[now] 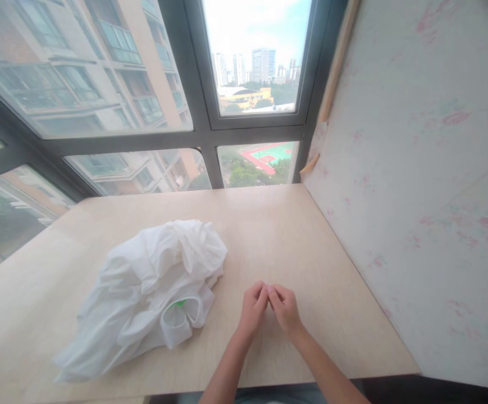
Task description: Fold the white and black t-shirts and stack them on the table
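Note:
A crumpled white garment point(151, 280), seemingly a shirt, lies in a loose heap on the wooden surface point(332, 314). A rounded, open band of its cloth, perhaps the collar, faces me, with a small bright green patch point(179, 303) inside. To the right of the heap, my left hand point(254, 308) rests with its fingers curled in. My right hand point(284, 308) mirrors it, also curled, and the thumbs and fingertips of both meet. No object shows in either hand, and neither touches the garment.
Dark-framed windows point(208, 137) rise behind the surface and along the left. A wall with flowered paper point(416, 196) borders the right side, its paper peeling point(310, 166) near the window corner. The surface's front edge runs close to my body.

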A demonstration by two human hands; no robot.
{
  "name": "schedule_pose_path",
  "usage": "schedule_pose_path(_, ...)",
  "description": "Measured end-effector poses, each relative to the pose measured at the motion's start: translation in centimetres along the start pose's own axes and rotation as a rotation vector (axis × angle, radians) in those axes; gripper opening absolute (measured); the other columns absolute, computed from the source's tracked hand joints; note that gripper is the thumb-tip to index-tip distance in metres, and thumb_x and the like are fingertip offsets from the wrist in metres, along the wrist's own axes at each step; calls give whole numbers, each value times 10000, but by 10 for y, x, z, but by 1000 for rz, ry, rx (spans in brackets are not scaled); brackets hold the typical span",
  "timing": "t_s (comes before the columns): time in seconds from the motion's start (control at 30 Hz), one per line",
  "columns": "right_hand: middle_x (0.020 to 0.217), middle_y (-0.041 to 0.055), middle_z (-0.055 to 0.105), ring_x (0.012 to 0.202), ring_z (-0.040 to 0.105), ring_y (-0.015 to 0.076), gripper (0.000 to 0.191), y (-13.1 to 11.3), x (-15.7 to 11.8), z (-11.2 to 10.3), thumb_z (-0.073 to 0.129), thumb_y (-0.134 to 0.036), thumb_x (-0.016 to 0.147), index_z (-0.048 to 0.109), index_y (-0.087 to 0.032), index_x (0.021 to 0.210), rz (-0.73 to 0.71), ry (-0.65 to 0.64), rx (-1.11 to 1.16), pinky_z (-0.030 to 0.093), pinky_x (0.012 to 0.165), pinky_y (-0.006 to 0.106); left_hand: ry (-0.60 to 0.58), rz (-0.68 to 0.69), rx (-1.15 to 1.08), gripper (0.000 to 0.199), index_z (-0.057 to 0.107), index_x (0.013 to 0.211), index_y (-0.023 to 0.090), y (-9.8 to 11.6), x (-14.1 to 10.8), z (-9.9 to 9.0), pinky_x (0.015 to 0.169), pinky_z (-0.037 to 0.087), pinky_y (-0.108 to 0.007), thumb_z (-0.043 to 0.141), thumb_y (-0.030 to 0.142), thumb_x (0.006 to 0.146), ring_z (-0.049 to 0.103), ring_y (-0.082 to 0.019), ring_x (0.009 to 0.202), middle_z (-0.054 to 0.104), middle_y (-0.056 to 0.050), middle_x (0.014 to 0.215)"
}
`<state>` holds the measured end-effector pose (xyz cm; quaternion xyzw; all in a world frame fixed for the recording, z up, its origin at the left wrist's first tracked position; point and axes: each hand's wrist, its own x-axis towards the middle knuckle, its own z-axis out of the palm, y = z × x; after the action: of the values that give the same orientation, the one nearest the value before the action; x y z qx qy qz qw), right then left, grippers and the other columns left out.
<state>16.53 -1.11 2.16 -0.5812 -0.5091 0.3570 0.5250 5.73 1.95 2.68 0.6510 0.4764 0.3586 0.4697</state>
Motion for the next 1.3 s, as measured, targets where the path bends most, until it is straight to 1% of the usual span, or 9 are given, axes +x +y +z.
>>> schedule_pose_path(0.07, 558, -18, 426, 541, 383, 101, 420, 14, -3, 8, 379, -420, 957, 386, -193, 603, -19, 20, -86, 277, 530, 231, 38, -12, 25, 395, 334, 624, 206, -10, -5, 0, 563, 244, -248, 405, 445, 931, 328, -113, 587, 366, 40, 590)
schedule_pose_path(0.13, 568, -19, 441, 548, 394, 100, 397, 26, -6, 13, 369, -381, 963, 389, -191, 614, -43, 10, -130, 274, 538, 230, 57, -15, 46, 391, 335, 627, 204, -17, -9, 1, 568, 234, -253, 406, 441, 929, 324, -115, 594, 366, 39, 596)
schedule_pose_path(0.23, 568, -23, 433, 551, 393, 97, 396, 33, -8, 13, 361, -368, 972, 380, -191, 619, -60, -17, -134, 271, 538, 225, 59, -13, 62, 389, 350, 632, 200, -21, -11, 2, 576, 238, -256, 406, 441, 932, 338, -116, 599, 375, 37, 604)
schedule_pose_path(0.4, 570, -25, 423, 552, 389, 96, 395, 33, -7, 9, 357, -367, 978, 370, -192, 624, -68, -7, -148, 268, 541, 225, 57, -13, 73, 388, 344, 638, 200, -21, -10, 3, 572, 234, -258, 401, 438, 939, 336, -114, 591, 373, 39, 600)
schedule_pose_path(0.63, 573, -28, 423, 550, 383, 95, 383, 31, -7, 10, 364, -353, 977, 367, -193, 628, -64, -11, -160, 264, 540, 227, 65, -17, 71, 380, 347, 638, 200, -23, -11, 4, 567, 238, -254, 404, 422, 941, 338, -113, 587, 386, 37, 597)
schedule_pose_path(0.83, 574, -28, 417, 552, 382, 97, 401, 32, -8, 9, 344, -373, 992, 355, -195, 633, -64, -20, -170, 258, 539, 229, 70, -24, 67, 389, 341, 632, 201, -22, -11, 4, 565, 237, -253, 406, 431, 938, 334, -113, 583, 385, 38, 592)
schedule_pose_path(1.13, 571, -24, 437, 550, 394, 99, 389, 34, -8, 10, 373, -355, 972, 393, -190, 620, -66, -3, -167, 263, 538, 230, 67, -33, 60, 405, 349, 634, 203, -21, -11, 4, 564, 238, -254, 402, 470, 934, 340, -118, 588, 378, 34, 594)
schedule_pose_path(1.3, 586, -22, 440, 559, 396, 100, 379, 37, -9, 10, 371, -348, 974, 414, -187, 635, -52, -23, -165, 270, 545, 231, 74, -30, 55, 402, 346, 629, 202, -21, -11, 4, 562, 242, -253, 411, 457, 932, 334, -114, 581, 374, 37, 587)
